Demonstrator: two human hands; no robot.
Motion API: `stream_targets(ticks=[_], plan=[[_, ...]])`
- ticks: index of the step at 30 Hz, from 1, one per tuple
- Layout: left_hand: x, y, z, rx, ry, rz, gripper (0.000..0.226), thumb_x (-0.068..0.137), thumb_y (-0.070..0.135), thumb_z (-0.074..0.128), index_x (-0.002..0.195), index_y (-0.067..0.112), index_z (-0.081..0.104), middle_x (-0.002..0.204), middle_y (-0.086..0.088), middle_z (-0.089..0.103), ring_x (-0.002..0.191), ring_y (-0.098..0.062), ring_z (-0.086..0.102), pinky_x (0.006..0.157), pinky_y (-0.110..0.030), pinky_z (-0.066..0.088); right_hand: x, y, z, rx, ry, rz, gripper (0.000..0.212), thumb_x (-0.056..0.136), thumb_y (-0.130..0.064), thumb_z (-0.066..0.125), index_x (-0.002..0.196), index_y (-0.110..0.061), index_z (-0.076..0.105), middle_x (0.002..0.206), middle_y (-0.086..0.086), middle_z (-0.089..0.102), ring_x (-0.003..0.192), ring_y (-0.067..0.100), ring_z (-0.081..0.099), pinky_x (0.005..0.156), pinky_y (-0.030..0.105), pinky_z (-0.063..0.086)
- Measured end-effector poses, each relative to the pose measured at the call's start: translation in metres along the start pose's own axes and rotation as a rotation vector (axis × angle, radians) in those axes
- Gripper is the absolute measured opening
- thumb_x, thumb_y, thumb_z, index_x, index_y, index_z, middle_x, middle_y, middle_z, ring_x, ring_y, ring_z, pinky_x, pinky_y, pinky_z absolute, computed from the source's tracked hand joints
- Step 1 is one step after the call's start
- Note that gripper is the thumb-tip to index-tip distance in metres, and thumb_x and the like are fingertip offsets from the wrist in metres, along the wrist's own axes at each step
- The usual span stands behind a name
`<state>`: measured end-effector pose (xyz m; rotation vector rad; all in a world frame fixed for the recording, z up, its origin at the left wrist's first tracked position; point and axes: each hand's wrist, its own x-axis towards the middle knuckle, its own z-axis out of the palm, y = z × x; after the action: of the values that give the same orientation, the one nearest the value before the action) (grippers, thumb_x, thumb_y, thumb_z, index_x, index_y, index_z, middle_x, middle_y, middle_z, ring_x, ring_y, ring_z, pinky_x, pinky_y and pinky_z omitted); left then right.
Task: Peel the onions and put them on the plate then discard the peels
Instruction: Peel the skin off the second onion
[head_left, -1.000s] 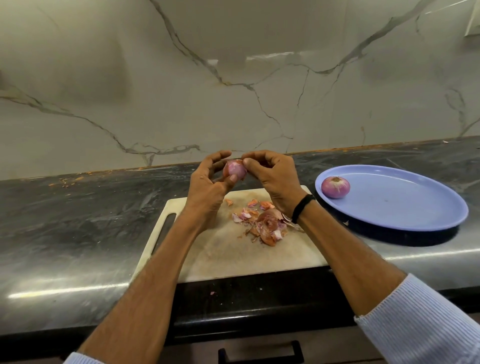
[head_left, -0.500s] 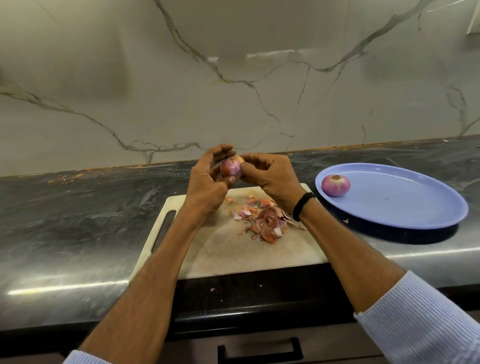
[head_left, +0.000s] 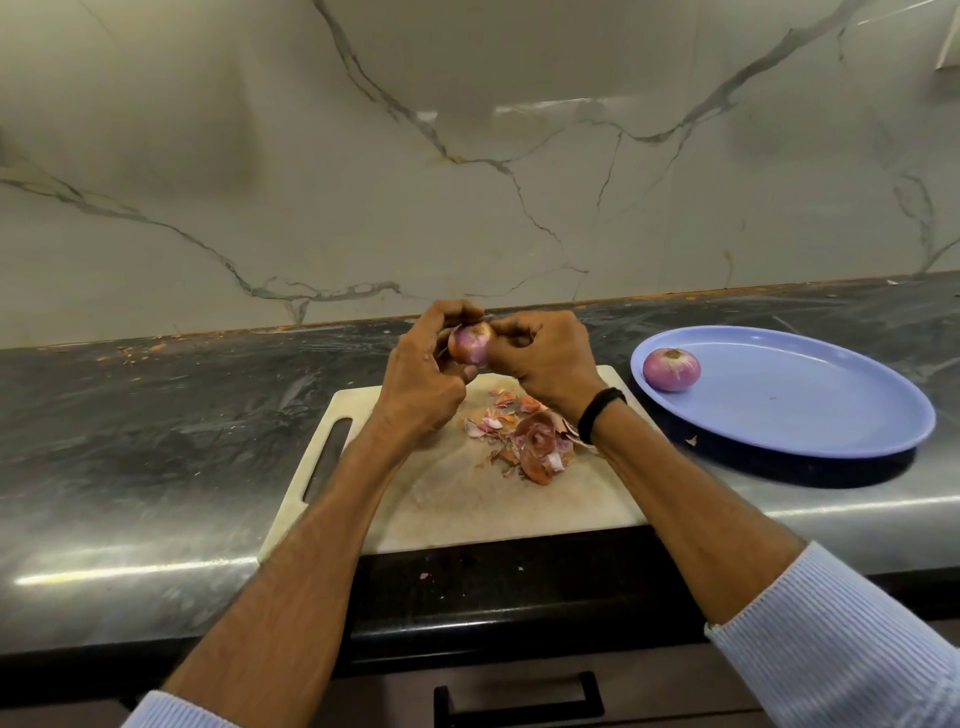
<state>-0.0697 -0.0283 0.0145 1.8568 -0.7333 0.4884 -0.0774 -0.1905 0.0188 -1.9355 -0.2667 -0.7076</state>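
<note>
I am gripping a small onion between my left hand and right hand, fingers curled round it, above the cutting board. Peels are lying below; a peeled onion is sitting on the blue plate.

curled left hand meets curled right hand.

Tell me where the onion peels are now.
Head view: the onion peels lie on the right half of the cutting board, beside the right wrist, left of the blue plate.
</note>
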Motion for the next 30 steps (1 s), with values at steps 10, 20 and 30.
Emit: stream_targets(ticks=[10, 20, 30], plan=[[0.0029, 0.004, -0.0019, -0.121, 0.098, -0.078, 0.051, 0.085, -0.014, 0.067, 0.127, 0.012, 0.057, 0.129, -0.004, 0.06, 0.116, -0.004, 0.06, 0.092, -0.016, 0.052, 0.0048, -0.0001, 0.0, 0.184, -0.019, 0.071, 0.014, 0.088, -0.004, 0.065, 0.1, -0.009, 0.07, 0.086, 0.008, 0.073, 0.077, 0.017, 0.073, 0.075, 0.04, 0.061], [0.0043, -0.0034, -0.0014, 0.02, 0.132, -0.047, 0.053, 0.082, -0.007, 0.074, 0.127, 0.017, 0.057, 0.117, 0.014, 0.058, 0.108, 0.004, 0.059, 0.09, -0.009, 0.048, 0.0049, -0.0001, -0.0003, 0.145, 0.0, -0.061, 0.027, 0.084, -0.019, 0.075, 0.107, -0.006, 0.073, 0.098, 0.006, 0.074, 0.089, 0.012, 0.071, 0.081, 0.034, 0.06], [0.005, -0.0056, -0.0016, 0.059, 0.137, -0.022, 0.052, 0.083, 0.0, 0.077, 0.127, 0.019, 0.057, 0.122, 0.006, 0.059, 0.113, -0.01, 0.06, 0.09, -0.008, 0.048, 0.0024, 0.0023, 0.0008, -0.043, 0.045, -0.184, 0.016, 0.087, -0.017, 0.072, 0.1, -0.011, 0.076, 0.089, 0.001, 0.075, 0.078, 0.008, 0.07, 0.077, 0.032, 0.059]])
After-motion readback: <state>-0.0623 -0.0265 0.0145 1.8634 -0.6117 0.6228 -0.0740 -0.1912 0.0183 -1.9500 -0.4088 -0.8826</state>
